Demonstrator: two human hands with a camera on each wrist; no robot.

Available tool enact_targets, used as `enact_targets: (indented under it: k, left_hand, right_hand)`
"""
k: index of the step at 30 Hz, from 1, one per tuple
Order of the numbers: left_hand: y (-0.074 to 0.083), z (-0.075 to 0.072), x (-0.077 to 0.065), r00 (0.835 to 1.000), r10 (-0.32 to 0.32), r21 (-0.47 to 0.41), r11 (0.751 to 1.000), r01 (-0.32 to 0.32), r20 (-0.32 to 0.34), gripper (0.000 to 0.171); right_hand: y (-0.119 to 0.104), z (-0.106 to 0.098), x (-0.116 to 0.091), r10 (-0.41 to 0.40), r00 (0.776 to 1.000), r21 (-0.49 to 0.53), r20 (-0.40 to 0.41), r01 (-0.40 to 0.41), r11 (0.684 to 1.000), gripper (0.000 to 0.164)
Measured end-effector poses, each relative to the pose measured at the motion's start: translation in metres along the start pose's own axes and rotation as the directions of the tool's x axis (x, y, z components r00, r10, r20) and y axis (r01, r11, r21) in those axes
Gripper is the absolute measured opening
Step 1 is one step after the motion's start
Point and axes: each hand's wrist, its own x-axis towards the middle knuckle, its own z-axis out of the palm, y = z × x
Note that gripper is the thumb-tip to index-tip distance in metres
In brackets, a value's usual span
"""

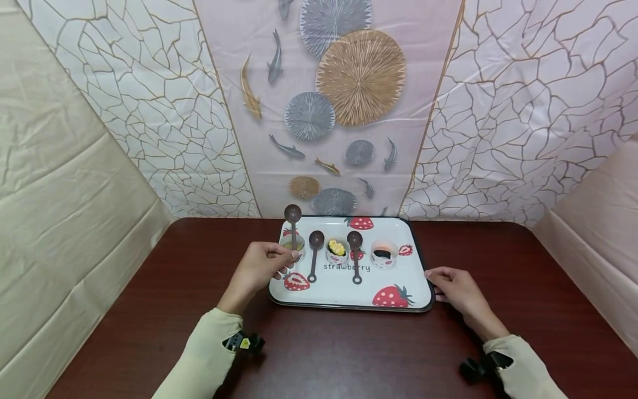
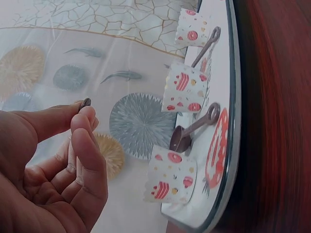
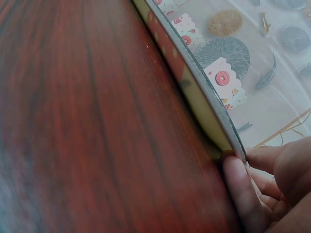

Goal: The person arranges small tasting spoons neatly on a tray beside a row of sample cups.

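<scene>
My left hand (image 1: 260, 265) pinches a brown measuring spoon (image 1: 293, 214) by its handle end, bowl pointing away, over the leftmost paper cup (image 2: 171, 177) on the white strawberry tray (image 1: 339, 296). In the left wrist view only the tip of its handle shows between thumb and index finger. My right hand (image 1: 457, 287) pinches the tray's right edge, as the right wrist view also shows. A middle paper cup (image 2: 187, 90) contains yellow crumbly food. Something dark lies in the right paper cup (image 1: 384, 264).
Two more brown measuring spoons lie on the tray, one (image 1: 316, 239) between the left and middle cups, another (image 1: 355, 239) between the middle and right cups. The tray stands on a dark red wooden table (image 1: 329, 354), near the patterned cloth (image 1: 329, 155) behind it.
</scene>
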Motion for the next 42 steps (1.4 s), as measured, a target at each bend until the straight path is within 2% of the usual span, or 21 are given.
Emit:
enact_targets:
  k: [8, 19, 30, 42]
  left_hand:
    - [0.005, 0.010, 0.001, 0.999, 0.026, -0.044, 0.999, -0.025, 0.030, 0.017]
    - [0.007, 0.023, 0.002, 0.997, 0.069, -0.015, 0.998, -0.069, 0.019, 0.016]
    - [0.010, 0.037, 0.005, 0.998, 0.044, -0.112, 0.993, -0.039, 0.042, 0.015]
    - [0.013, 0.049, 0.007, 0.999, 0.042, -0.116, 0.993, -0.038, 0.034, 0.012]
  right_hand:
    - [0.001, 0.000, 0.000, 0.005, 1.000, -0.004, -0.001, -0.005, 1.000, 0.044]
    - [0.000, -0.001, 0.000, 0.007, 1.000, -0.009, -0.002, -0.007, 1.000, 0.043]
    - [-0.001, 0.000, -0.001, -0.003, 1.000, -0.002, -0.003, 0.003, 1.000, 0.043]
    - [-0.002, -0.001, -0.002, -0.007, 1.000, 0.002, 0.003, 0.007, 1.000, 0.043]
